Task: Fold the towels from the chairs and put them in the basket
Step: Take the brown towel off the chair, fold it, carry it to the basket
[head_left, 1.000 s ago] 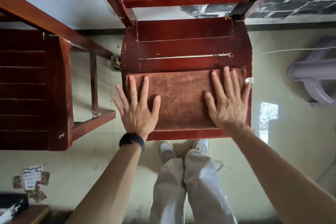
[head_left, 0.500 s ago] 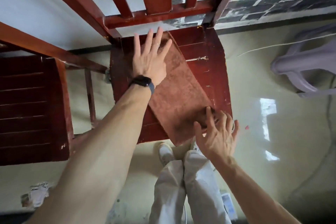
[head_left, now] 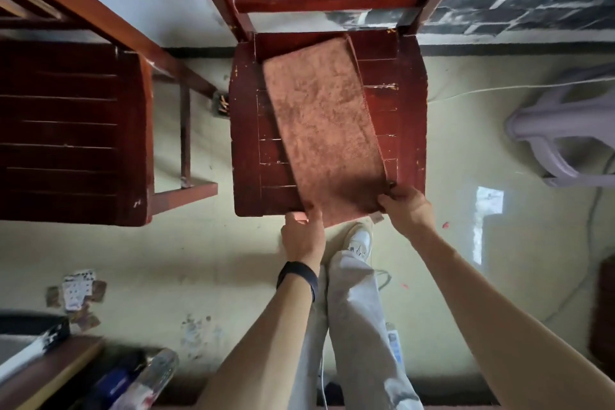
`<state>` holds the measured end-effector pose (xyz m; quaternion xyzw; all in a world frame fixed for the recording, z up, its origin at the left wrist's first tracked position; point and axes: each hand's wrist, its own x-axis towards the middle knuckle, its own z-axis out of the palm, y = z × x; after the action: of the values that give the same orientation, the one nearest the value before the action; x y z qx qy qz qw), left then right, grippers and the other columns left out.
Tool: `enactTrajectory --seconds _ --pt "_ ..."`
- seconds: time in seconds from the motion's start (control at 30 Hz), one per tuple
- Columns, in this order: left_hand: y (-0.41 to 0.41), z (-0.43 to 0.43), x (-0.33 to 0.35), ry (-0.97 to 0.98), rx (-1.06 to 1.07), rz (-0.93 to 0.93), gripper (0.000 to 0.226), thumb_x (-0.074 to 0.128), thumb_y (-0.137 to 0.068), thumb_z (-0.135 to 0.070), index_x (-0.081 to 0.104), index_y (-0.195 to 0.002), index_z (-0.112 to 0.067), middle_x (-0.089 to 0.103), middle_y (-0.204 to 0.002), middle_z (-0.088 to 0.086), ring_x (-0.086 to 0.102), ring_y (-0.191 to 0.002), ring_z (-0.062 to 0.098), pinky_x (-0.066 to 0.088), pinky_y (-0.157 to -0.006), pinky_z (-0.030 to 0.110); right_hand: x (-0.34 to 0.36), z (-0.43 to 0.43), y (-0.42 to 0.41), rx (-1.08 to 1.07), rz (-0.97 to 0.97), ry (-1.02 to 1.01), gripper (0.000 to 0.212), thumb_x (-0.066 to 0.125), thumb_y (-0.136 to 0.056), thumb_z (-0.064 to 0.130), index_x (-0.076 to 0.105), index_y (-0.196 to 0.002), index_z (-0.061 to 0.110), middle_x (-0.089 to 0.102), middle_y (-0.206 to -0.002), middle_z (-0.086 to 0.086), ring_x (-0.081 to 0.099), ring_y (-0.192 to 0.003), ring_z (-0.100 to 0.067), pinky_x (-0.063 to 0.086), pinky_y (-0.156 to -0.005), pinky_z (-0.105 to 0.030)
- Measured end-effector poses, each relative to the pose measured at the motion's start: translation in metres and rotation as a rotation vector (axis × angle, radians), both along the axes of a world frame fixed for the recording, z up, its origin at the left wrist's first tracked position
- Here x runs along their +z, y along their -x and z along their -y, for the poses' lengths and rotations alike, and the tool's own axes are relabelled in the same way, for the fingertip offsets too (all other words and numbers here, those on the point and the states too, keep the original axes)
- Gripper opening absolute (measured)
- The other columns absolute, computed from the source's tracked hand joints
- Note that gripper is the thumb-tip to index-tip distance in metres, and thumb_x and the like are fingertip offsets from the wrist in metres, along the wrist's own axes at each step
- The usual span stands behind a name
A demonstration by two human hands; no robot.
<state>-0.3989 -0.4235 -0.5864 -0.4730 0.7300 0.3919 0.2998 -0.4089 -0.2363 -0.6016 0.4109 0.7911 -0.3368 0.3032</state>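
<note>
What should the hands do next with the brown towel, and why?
Probably lift the near end and fold it over to the far end. The fuzzy brown towel lies as a long strip on the red wooden chair seat, and the left hand and right hand each pinch a near corner.

Single head-worn view, steeply downward, close above chair (head_left: 246,156).
</note>
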Motion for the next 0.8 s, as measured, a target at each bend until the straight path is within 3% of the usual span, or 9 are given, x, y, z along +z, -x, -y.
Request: enactTrajectory --seconds 0.1,0.2,0.3,0.37,0.43,0.57,0.63,0.73,0.8 --pt "-0.002 0.009 -0.007 -0.193 0.166 -0.031 0.029 0.067 -0.087 -0.041 0.066 -0.095 -0.013 0.069 -0.089 -0.001 0.067 -0.091 0.026 0.052 -0.078 0.034 0.006 -0.004 -0.002 -0.203 -0.031 0.146 0.032 0.076 -0.073 0.042 0.072 -0.098 0.023 0.072 -0.086 -0.001 0.068 -0.083 -0.025 0.055 -0.075 -0.035" --pt "-0.012 0.029 -0.005 -0.381 0.270 0.002 0.030 0.071 -0.089 -0.036 0.061 -0.099 -0.010 0.069 -0.099 0.007 0.072 -0.093 0.033 0.056 -0.091 0.046 0.021 -0.005 -0.006 -0.403 0.029 0.338 0.023 0.080 -0.083 0.024 0.066 -0.100 0.018 0.072 -0.083 -0.002 0.073 -0.075 -0.019 0.059 -0.065 -0.033" --pt "-0.021 0.045 0.014 -0.401 0.235 -0.018 0.021 0.069 -0.093 -0.022 0.051 -0.094 -0.010 0.063 -0.116 0.017 0.073 -0.084 0.033 0.057 -0.090 0.046 0.037 0.000 -0.021 -0.451 0.057 0.380 0.027 0.082 -0.083 0.016 0.064 -0.102 0.010 0.072 -0.074 -0.008 0.069 -0.060 -0.017 0.058 -0.058 -0.028" --pt "-0.026 0.053 0.031 -0.440 0.254 -0.046 0.022 0.066 -0.094 -0.011 0.044 -0.091 -0.010 0.058 -0.115 0.020 0.073 -0.075 0.031 0.058 -0.081 0.039 0.048 0.006 -0.040 -0.472 0.034 0.386 0.027 0.081 -0.085 0.016 0.062 -0.104 0.010 0.072 -0.071 -0.011 0.068 -0.057 -0.018 0.057 -0.054 -0.026" --pt "-0.031 0.060 0.049 -0.477 0.279 -0.032 0.024 0.064 -0.094 -0.003 0.043 -0.088 -0.011 0.058 -0.116 0.024 0.072 -0.073 0.033 0.059 -0.072 0.032 0.060 0.014 -0.064 -0.462 0.000 0.386 0.024 0.074 -0.091 0.016 0.058 -0.108 0.015 0.073 -0.072 -0.011 0.069 -0.058 -0.018 0.055 -0.057 -0.028" --pt "-0.042 0.080 0.080 -0.605 0.207 0.086 0.016 0.060 -0.093 0.004 0.054 -0.091 -0.010 0.064 -0.109 0.021 0.074 -0.077 0.034 0.054 -0.093 0.043 0.084 0.026 -0.100 -0.287 -0.068 0.376 0.022 0.059 -0.099 0.014 0.057 -0.112 0.031 0.074 -0.076 -0.008 0.069 -0.058 -0.021 0.057 -0.059 -0.031" --pt "-0.044 0.094 0.087 -0.705 0.162 0.099 0.020 0.052 -0.095 0.008 0.060 -0.105 -0.007 0.063 -0.109 0.027 0.075 -0.083 0.032 0.054 -0.092 0.040 0.096 0.026 -0.103 -0.218 -0.059 0.409 0.022 0.054 -0.101 0.009 0.065 -0.107 0.027 0.074 -0.080 -0.013 0.070 -0.060 -0.022 0.056 -0.061 -0.032" --pt "-0.028 0.108 0.098 -0.764 -0.024 0.097 0.036 0.058 -0.089 0.007 0.067 -0.118 -0.013 0.065 -0.108 0.024 0.073 -0.097 0.031 0.057 -0.091 0.032 0.110 0.019 -0.086 -0.138 -0.039 0.449 0.031 0.055 -0.077 0.005 0.072 -0.099 0.018 0.073 -0.086 -0.014 0.071 -0.067 -0.023 0.055 -0.065 -0.030" --pt "-0.007 0.107 0.105 -0.682 -0.289 0.074 0.046 0.071 -0.081 0.001 0.068 -0.121 -0.022 0.070 -0.106 0.012 0.071 -0.094 0.021 0.055 -0.082 0.018 0.107 0.010 -0.068 0.023 -0.074 0.402 0.040 0.063 -0.067 0.006 0.071 -0.098 0.030 0.076 -0.084 0.004 0.072 -0.071 -0.012 0.054 -0.068 -0.025"
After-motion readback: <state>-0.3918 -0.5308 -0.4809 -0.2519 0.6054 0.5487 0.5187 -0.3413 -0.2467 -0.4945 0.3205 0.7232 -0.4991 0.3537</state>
